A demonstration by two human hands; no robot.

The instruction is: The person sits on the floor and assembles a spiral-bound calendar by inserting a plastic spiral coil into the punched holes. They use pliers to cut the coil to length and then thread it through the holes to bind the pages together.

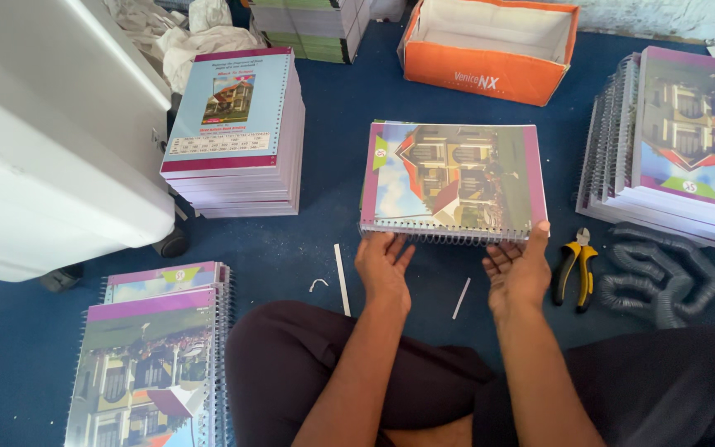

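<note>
A person seated cross-legged on a blue carpet [308,248] steadies a spiral-bound notebook [453,178], its cover printed with a colourful house, flat on the floor directly ahead of their knees. The left hand [384,265] rests at the notebook's near edge, fingers spread open against the wire spiral binding [444,237] rather than closed around it; the right hand [516,271] meets the same edge at the near right corner, thumb up on the cover and fingers loosely open underneath, so neither hand has a full clasp on the book. To the left of the notebook stands a tall stack of unbound books [237,136] with pale blue covers, and beyond that stack a white machine housing [51,149]. Nearer the person on the notebook's left lies a pile of finished spiral notebooks [155,364]. To the notebook's right, just beside the right hand, lie yellow-and-black pliers [574,265], then a heap of grey coil binding [664,277], and another fanned pile of bound notebooks [672,145]. Behind the notebook sits an open orange cardboard box [490,50]. Two thin white strips [342,277] lie on the carpet just in front of the notebook, between the hands and knees.
</note>
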